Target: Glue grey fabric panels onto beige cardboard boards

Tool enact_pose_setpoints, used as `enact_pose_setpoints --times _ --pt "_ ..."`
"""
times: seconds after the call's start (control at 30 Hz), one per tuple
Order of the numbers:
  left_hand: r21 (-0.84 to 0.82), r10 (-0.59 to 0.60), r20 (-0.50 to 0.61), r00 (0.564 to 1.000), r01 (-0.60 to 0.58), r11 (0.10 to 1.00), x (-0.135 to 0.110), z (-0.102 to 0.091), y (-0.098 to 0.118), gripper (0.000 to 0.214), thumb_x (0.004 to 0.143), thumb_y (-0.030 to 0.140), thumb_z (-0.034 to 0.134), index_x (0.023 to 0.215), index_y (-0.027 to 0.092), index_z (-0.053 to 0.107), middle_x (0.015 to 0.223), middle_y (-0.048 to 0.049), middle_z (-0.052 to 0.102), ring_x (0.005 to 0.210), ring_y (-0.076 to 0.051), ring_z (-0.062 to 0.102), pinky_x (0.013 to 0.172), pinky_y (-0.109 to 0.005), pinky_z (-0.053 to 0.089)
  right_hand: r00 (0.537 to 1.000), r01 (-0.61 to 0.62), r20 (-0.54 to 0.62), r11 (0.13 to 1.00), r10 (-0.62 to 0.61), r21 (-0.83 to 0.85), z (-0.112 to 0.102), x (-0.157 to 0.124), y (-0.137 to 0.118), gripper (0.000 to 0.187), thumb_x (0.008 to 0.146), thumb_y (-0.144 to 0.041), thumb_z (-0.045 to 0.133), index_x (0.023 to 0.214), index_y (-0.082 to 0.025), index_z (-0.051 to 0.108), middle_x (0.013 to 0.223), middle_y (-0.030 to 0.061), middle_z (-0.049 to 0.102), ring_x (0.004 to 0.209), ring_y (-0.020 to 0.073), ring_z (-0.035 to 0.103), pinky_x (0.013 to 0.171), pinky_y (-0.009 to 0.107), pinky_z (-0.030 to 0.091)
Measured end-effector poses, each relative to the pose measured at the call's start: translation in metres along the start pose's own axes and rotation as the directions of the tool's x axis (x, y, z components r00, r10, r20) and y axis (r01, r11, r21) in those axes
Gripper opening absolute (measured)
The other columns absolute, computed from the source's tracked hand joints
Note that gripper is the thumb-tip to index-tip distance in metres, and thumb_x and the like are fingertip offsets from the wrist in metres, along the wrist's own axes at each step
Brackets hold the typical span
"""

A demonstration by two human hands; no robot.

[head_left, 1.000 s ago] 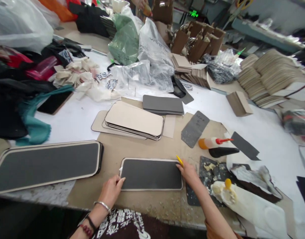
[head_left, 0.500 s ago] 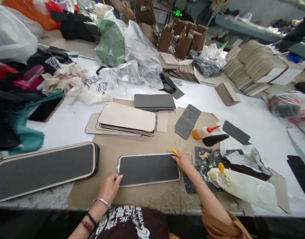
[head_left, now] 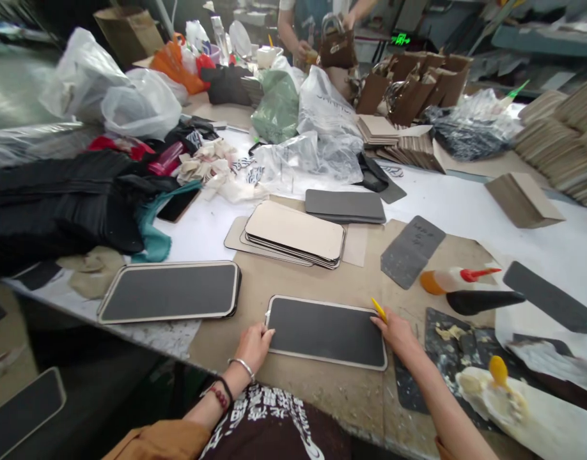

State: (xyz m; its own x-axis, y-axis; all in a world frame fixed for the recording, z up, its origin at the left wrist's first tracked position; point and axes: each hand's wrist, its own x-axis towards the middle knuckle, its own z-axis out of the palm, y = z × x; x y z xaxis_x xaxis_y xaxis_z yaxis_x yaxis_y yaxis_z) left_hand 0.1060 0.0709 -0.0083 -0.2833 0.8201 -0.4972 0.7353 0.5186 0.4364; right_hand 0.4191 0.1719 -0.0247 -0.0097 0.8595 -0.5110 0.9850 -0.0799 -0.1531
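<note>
Left hand [head_left: 255, 345] resting at the left short end of the dark panel [head_left: 326, 331], fingers curled together, tips pressed on its pale edge. Right hand [head_left: 395, 326] at the opposite short end, fingers bunched around a yellow tool [head_left: 378, 310] whose tip pokes up just beyond the knuckles; whether the fingertips also press the panel cannot be told. Dark panel lying flat between both sets of fingers, on the brown cardboard sheet [head_left: 293, 281]. Beyond the fingers, a stack of tan boards [head_left: 296, 233] and, farther off, a grey stack [head_left: 345, 206]. Well out from the left fingers, a longer dark panel [head_left: 171, 291] near the table edge. Just outside the right fingers, a glue-smeared black mat [head_left: 447, 345], with an orange glue bottle [head_left: 449, 280] and a black cone-shaped piece [head_left: 485, 300] past it. Far across the table, another person's hand [head_left: 303, 51] by a brown handbag [head_left: 336, 48]
</note>
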Motion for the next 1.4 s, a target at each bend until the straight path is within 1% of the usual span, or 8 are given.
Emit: enact_pose_setpoints --times 0.5,0.6,0.67,0.77,0.83,0.9,1.1,1.4 --pt "0.086 0.005 0.048 0.999 -0.009 0.996 -0.001 -0.002 -0.004 0.028 0.078 0.031 0.042 0.054 0.018 0.046 0.053 -0.001 0.053 0.056 -0.015 0.052 0.056 -0.025 0.033 1.0 -0.029 -0.003 1.0 0.029 -0.002 -0.003 -0.006 -0.006 0.023 0.082 -0.03 0.046 0.096 -0.015 0.056 0.084 0.0087 0.065 0.08 0.0189 0.06 0.064 0.024 0.039" --pt "0.246 0.126 -0.037 0.991 -0.113 0.963 -0.003 -0.006 -0.008 0.026 0.079 0.035 0.042 0.06 0.018 0.05 0.058 -0.003 0.054 0.058 -0.018 0.052 0.058 -0.028 0.037 0.999 -0.046 -0.012 0.999 0.046 0.028 -0.005 -0.009 -0.008 0.022 0.081 -0.03 0.048 0.098 -0.017 0.056 0.085 0.0074 0.065 0.081 0.0179 0.06 0.064 0.023 0.038" --pt "0.398 0.343 -0.128 0.93 -0.269 0.877 -0.003 -0.004 -0.009 0.024 0.08 0.033 0.041 0.07 0.017 0.054 0.067 -0.006 0.056 0.066 -0.02 0.053 0.062 -0.03 0.04 0.999 -0.051 -0.014 0.998 0.052 0.048 -0.005 -0.01 -0.008 0.023 0.08 -0.03 0.049 0.099 -0.019 0.056 0.085 0.0065 0.065 0.081 0.0176 0.06 0.065 0.023 0.038" --pt "0.474 0.668 -0.144 0.73 -0.541 0.694 -0.001 0.006 -0.01 0.022 0.082 0.025 0.04 0.089 0.015 0.059 0.086 -0.0099 0.06 0.083 -0.021 0.054 0.074 -0.033 0.044 0.999 -0.053 -0.008 0.996 0.054 0.068 -0.003 -0.008 -0.006 0.023 0.08 -0.031 0.049 0.098 -0.019 0.056 0.085 0.0065 0.065 0.082 0.018 0.06 0.066 0.023 0.039" --pt "0.448 0.783 -0.105 0.613 -0.674 0.587 0.001 0.015 -0.009 0.026 0.081 0.024 0.042 0.103 0.019 0.057 0.102 -0.0103 0.058 0.097 -0.022 0.052 0.082 -0.036 0.044 0.999 -0.051 -0.004 0.996 0.052 0.078 -0.001 -0.007 -0.004 0.022 0.08 -0.03 0.049 0.098 -0.019 0.056 0.085 0.0068 0.064 0.082 0.0183 0.06 0.066 0.024 0.039" --pt "0.428 0.828 -0.058 0.558 -0.735 0.526 0.004 0.022 -0.008 0.032 0.08 0.026 0.046 0.111 0.024 0.053 0.114 -0.0091 0.055 0.106 -0.023 0.048 0.087 -0.039 0.043 0.999 -0.047 -0.004 0.995 0.047 0.087 0.001 -0.005 -0.003 0.021 0.08 -0.029 0.05 0.097 -0.018 0.056 0.085 0.0074 0.064 0.082 0.0187 0.06 0.066 0.024 0.039" --pt "0.447 0.835 0.001 0.55 -0.748 0.491 0.01 0.029 -0.013 0.04 0.075 0.035 0.054 0.114 0.025 0.052 0.118 -0.009 0.054 0.108 -0.025 0.046 0.086 -0.04 0.045 1.0 -0.029 -0.009 0.994 0.03 0.108 0.0 -0.006 -0.003 0.02 0.08 -0.028 0.051 0.096 -0.018 0.055 0.086 0.0065 0.064 0.083 0.0179 0.059 0.067 0.024 0.038" --pt "0.428 0.836 -0.011 0.549 -0.753 0.5 0.014 0.031 -0.016 0.04 0.076 0.036 0.053 0.115 0.028 0.052 0.118 -0.0078 0.054 0.106 -0.024 0.047 0.086 -0.04 0.044 1.0 -0.03 -0.004 0.992 0.031 0.124 -0.003 -0.008 -0.007 0.017 0.08 -0.026 0.05 0.094 -0.017 0.055 0.086 0.0068 0.064 0.083 0.0171 0.059 0.067 0.022 0.038"
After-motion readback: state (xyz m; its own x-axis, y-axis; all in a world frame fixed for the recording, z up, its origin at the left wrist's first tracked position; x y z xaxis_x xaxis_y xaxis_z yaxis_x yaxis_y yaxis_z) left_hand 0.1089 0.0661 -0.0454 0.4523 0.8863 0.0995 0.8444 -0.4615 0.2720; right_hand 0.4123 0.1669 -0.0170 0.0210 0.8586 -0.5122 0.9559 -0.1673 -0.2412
